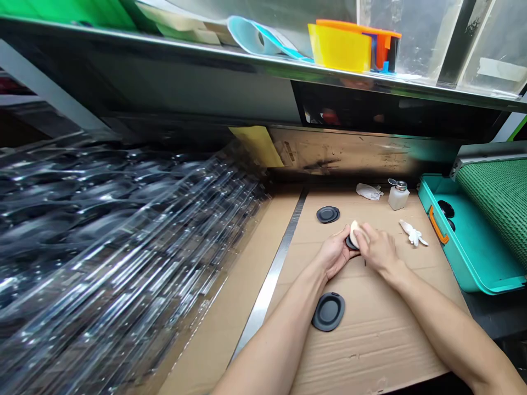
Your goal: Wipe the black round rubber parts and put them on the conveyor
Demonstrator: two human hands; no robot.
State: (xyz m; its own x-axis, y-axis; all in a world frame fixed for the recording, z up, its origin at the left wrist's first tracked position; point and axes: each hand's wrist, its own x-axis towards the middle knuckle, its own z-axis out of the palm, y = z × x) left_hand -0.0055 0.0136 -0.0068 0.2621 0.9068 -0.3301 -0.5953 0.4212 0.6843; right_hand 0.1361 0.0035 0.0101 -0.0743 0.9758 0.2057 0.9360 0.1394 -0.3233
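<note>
Cupped in the left hand (337, 251), just above the surface, one black disc (352, 243), only its dark edge showing past the fingers. Pressed against it, one white pad (354, 233), pinched in the right hand (376, 248). Both hands closed narrowly on what they hold and almost touching each other, with bare forearms reaching in from the bottom of the view.

On the cardboard surface (370, 340), two more black discs with raised rims: one (328, 214) lying flat just beyond the hands, the other (328, 311) lying flat nearer the forearms. Beyond the hands, one crumpled white cloth (369, 191) beside one clear bottle with a metal pump top (398, 195). To the right of the hands, one crumpled white glove or wipe (413, 232), hard to tell which, near a teal tray (465, 236) with one orange handle (437, 226). Inside the tray, two dark round pieces (446, 208), partly hidden. Past the tray, a green mesh mat (496, 208).

Along the left edge of the cardboard, one long metal strip (267, 285), and further left, a large stack of clear plastic sheets (123, 236). Overhead, a steel shelf (263, 65) carrying one yellow container (340, 48), one orange container (385, 46) and a pale blue roll (259, 37).
</note>
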